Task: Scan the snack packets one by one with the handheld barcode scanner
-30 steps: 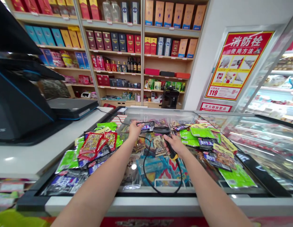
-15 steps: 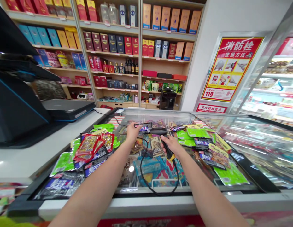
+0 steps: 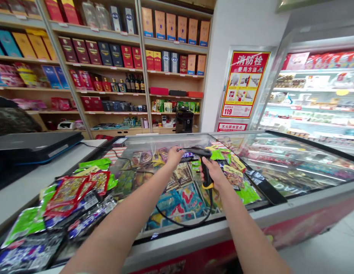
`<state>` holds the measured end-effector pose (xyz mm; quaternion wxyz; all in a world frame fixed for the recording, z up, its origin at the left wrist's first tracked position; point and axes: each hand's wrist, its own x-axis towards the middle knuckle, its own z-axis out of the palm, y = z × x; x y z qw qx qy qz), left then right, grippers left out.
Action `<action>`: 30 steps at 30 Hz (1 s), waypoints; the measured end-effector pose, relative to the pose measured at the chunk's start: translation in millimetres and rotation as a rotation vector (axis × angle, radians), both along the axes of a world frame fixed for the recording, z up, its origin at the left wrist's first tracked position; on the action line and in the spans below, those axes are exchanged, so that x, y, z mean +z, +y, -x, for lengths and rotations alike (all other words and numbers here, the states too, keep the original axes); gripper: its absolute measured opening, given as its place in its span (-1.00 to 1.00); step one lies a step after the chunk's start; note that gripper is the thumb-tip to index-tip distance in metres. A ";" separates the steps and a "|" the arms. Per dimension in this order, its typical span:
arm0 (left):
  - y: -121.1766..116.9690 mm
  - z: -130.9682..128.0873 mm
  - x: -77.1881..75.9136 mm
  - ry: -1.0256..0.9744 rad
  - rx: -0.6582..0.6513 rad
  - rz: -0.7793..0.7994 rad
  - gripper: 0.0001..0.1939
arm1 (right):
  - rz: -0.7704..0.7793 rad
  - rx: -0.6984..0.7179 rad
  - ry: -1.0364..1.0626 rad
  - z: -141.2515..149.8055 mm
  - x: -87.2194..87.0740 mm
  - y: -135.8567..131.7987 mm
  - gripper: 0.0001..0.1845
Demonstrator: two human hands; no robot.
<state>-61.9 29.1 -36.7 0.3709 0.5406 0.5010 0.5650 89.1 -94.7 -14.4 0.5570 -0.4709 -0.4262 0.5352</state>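
Over the glass top of the freezer, my left hand (image 3: pixel 174 156) pinches a small dark snack packet (image 3: pixel 188 155) with blue-purple lettering by its left end. My right hand (image 3: pixel 212 172) is wrapped round the handle of a black and yellow barcode scanner (image 3: pixel 205 169). The scanner's head points left and partly covers the packet; whether they touch I cannot tell. A black cable loops down from the handle onto the glass. Left of my left forearm lies a pile of red, green and dark snack packets (image 3: pixel 68 194). More green and dark packets (image 3: pixel 234 177) lie beyond my right hand.
The glass-topped freezer (image 3: pixel 194 235) spans the front, with bagged goods under the glass. At left is a white counter (image 3: pixel 13 194) carrying a dark flat device (image 3: pixel 36 144). Shelves of boxes and bottles (image 3: pixel 142 68) stand behind, and a lit display fridge (image 3: pixel 316 95) at right.
The view has swung to the right. The scanner's head now overlaps the packet, whose printed face shows less than before. Both hands keep their holds.
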 end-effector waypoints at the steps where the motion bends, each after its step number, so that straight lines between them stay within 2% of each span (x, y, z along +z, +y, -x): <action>1: -0.2 -18.9 0.5 0.007 -0.033 0.001 -0.83 | -0.007 -0.029 0.003 -10.8 -1.9 -2.0 -0.56; 5: -7.5 -87.8 -1.1 0.095 -0.135 -0.007 -0.84 | -0.035 -0.145 -0.011 -51.0 -10.5 -9.5 -0.53; 8: -18.4 -121.9 -1.4 0.233 -0.168 -0.035 -0.86 | -0.055 -0.239 -0.007 -72.0 -16.7 -14.7 -0.51; 12: -33.9 -139.3 3.0 0.448 -0.097 -0.184 -0.80 | -0.048 -0.294 0.012 -84.2 -24.6 -18.2 -0.52; 16: -44.4 -129.0 10.2 0.655 0.002 -0.322 -0.59 | -0.045 -0.288 0.039 -83.5 -29.6 -16.9 -0.54; 19: -47.9 -98.1 18.2 0.673 0.027 -0.323 -0.64 | -0.032 -0.254 0.064 -75.6 -29.8 -14.8 -0.53; 21: -51.0 -61.2 25.6 0.694 0.039 -0.291 -0.69 | -0.020 -0.219 0.074 -65.4 -28.5 -13.3 -0.53; 23: -58.2 -10.8 34.4 0.792 0.009 -0.195 -0.71 | -0.023 -0.178 0.071 -50.8 -26.4 -11.0 -0.55; 25: -72.3 48.9 43.4 0.951 -0.033 0.005 -0.71 | -0.034 -0.128 0.058 -32.6 -23.6 -7.5 -0.58; 28: -108.2 138.7 53.5 1.241 -0.029 0.325 -0.74 | -0.025 -0.033 0.035 -2.4 -17.8 -1.2 -0.61; 30: -137.4 187.3 55.3 1.393 0.023 0.451 -0.73 | -0.018 0.034 0.023 18.1 -12.9 2.1 -0.59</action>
